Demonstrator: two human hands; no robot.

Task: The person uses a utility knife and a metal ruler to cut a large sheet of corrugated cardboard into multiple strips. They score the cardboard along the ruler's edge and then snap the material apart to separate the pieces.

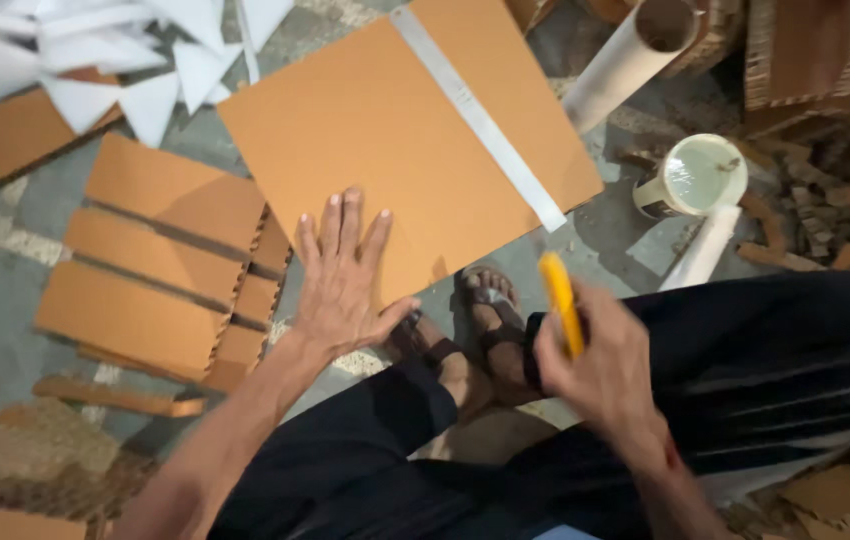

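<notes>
pressing cardboard sheet, left fingers splayed flat

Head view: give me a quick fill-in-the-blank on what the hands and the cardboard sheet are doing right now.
1. The left hand lies flat, palm down, on the big sheet of brown ____.
2. The right hand holds a ____ utility knife above the lap.
3. A long metal ____ lies across the cardboard sheet.
4. The open tin beside the sheet holds a ____ liquid.

Missing words: cardboard; yellow; ruler; whitish
</notes>
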